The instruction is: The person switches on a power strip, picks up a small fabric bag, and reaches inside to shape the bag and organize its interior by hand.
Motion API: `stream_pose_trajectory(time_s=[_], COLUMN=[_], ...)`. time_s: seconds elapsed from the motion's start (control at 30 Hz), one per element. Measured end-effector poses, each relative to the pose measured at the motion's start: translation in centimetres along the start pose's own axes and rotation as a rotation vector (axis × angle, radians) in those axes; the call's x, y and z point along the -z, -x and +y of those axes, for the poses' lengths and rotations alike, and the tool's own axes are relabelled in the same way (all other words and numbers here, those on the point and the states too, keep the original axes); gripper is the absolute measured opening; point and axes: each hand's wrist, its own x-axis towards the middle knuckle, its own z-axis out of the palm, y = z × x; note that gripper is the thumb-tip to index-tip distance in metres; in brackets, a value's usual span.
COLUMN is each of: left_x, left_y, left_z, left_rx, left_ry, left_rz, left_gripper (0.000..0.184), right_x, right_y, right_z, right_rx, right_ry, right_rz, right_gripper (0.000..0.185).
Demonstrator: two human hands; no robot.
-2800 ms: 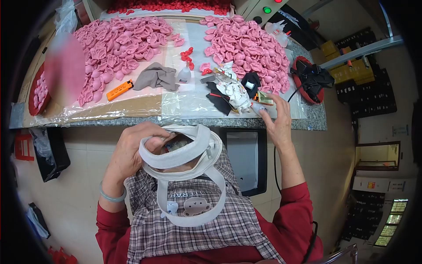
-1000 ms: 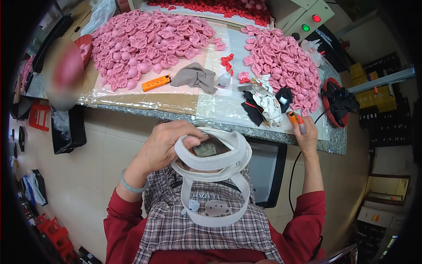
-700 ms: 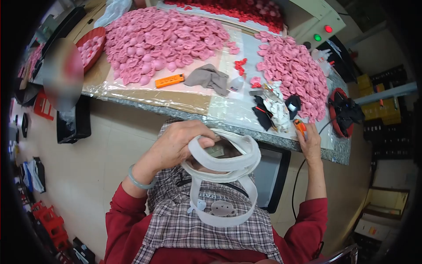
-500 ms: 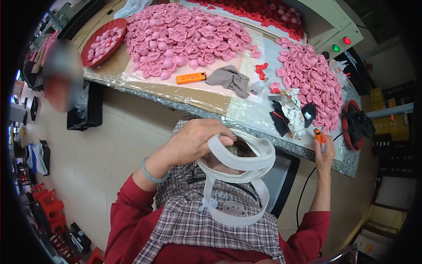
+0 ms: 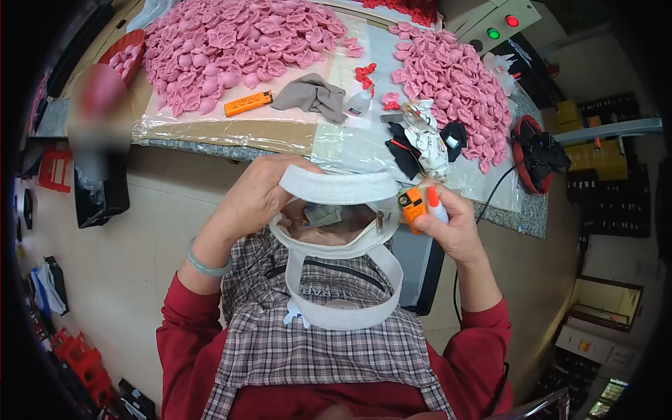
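Note:
My left hand (image 5: pixel 259 196) is closed on the rim and upper handle of a white handbag (image 5: pixel 329 248), which sits upright on my lap with its mouth open. Inside the bag I see a greyish-green item (image 5: pixel 324 215); the rest of its contents is unclear. At the bag's right side, my right hand (image 5: pixel 456 227) grips a small orange block-shaped object (image 5: pixel 411 204) with a dark round end, together with a white tube with a red cap (image 5: pixel 437 207). Whether the right fingertips touch the bag's rim, I cannot tell.
Two heaps of pink petal-shaped pieces (image 5: pixel 238 49) (image 5: pixel 455 91) cover much of the table. Nearer me lie an orange box (image 5: pixel 248 104), a grey cloth (image 5: pixel 310 96), a small squeeze bottle (image 5: pixel 358 103) and crumpled wrappers (image 5: pixel 428 143). A cable (image 5: pixel 483 210) hangs at right.
My right hand has come left from the table's edge to the bag, carrying the orange object and red-capped tube. The bag's mouth is now more visible, and the view has shifted right.

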Motion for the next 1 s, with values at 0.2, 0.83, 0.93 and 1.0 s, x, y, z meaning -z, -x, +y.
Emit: stream_pose_trajectory(time_s=[0.2,0.83,0.93,1.0], left_x=[-0.5,-1.2,-1.2,-1.3], left_y=[-0.2,1.3,1.4,1.3], left_z=[0.1,2.4,2.3,2.2], left_rx=[-0.085,-0.060,-0.059,-0.063], left_ry=[-0.083,-0.090,-0.071,-0.079], left_rz=[0.046,0.005,0.000,0.006], left_gripper=[0.029,0.052,0.053,0.053], right_x=[-3.4,-4.0,1.8,3.2], right_y=[-2.9,-3.8,-4.2,-4.2], right_z=[-3.1,-3.1,-4.1,-2.6], right_rx=[0.244,0.238,0.027,-0.031], right_ry=[0.367,0.398,0.358,0.360], right_rz=[-0.288,-0.679,-0.421,-0.067], right_gripper=[0.032,0.037,0.013,0.010])
